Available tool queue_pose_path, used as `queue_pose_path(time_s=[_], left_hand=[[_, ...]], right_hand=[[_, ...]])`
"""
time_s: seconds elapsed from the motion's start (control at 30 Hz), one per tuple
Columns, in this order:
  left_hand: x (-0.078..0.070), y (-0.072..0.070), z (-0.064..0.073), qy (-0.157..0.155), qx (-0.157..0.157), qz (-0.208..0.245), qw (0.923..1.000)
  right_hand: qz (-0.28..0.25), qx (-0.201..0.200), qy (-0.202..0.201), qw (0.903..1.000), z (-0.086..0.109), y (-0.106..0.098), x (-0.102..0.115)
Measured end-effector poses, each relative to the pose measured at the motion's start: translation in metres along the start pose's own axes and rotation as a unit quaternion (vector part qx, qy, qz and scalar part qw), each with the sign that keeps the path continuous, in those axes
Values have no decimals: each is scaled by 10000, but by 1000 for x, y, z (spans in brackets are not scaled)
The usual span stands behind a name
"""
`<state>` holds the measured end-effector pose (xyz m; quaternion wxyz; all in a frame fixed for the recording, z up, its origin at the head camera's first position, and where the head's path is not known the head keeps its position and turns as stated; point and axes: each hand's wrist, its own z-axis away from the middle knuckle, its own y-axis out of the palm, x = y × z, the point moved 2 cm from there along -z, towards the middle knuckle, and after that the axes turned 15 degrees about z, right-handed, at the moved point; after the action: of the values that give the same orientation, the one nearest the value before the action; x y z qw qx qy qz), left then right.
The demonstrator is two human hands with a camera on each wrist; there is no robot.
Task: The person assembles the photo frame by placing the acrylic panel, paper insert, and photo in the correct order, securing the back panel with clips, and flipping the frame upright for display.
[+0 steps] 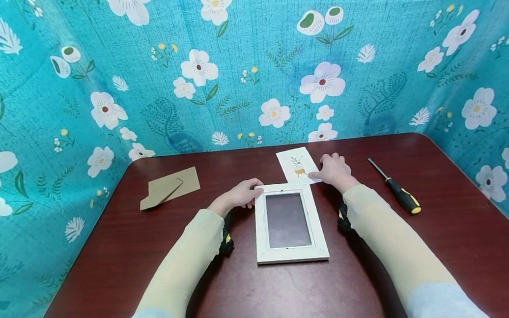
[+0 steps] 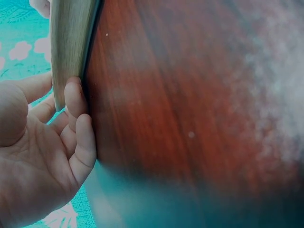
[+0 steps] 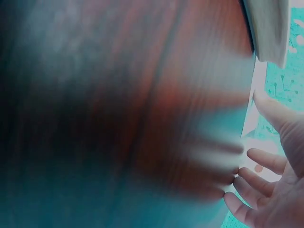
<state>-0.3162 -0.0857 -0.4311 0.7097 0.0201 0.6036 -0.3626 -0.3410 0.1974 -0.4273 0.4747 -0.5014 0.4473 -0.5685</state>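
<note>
A white picture frame [image 1: 261, 227] lies flat on the table, its pane showing dark grey inside the border. At its upper left corner, my left hand [image 1: 241, 194] grips the edge with the thumb on top; in the left wrist view, fingers [image 2: 76, 102] curl against the frame's side [image 2: 71, 47]. Just beyond the frame lies a white card [image 1: 288, 164] printed with a potted plant, its lower edge meeting the frame's top. My right hand [image 1: 336, 172] rests at the card's right side, thumb touching it. The right wrist view shows these fingers [image 3: 268, 161] spread, tips on the tabletop.
To the left lies a brown backing board [image 1: 185, 181] with a raised flap. A black and yellow screwdriver [image 1: 402, 194] lies right of my right forearm, shaft pointing away. Behind the dark red table [image 1: 229, 303] hangs a turquoise floral cloth [image 1: 240, 81].
</note>
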Motion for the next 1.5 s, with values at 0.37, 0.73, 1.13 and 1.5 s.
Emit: queue_pose_path(time_s=[0.37, 0.73, 1.13, 1.5], left_hand=[[-1, -1, 1, -35, 138, 109, 9998], [0, 0, -1, -63, 33, -11, 10000], [-1, 0, 0, -55, 16, -26, 10000], [1, 1, -1, -51, -30, -26, 10000]], right_hand=[[-18, 164, 77, 9998, -1, -5, -16], [-152, 473, 706, 9963, 1, -14, -15], [-393, 618, 870, 9935, 1, -13, -13], [-450, 499, 1025, 9925, 2, -13, -9]])
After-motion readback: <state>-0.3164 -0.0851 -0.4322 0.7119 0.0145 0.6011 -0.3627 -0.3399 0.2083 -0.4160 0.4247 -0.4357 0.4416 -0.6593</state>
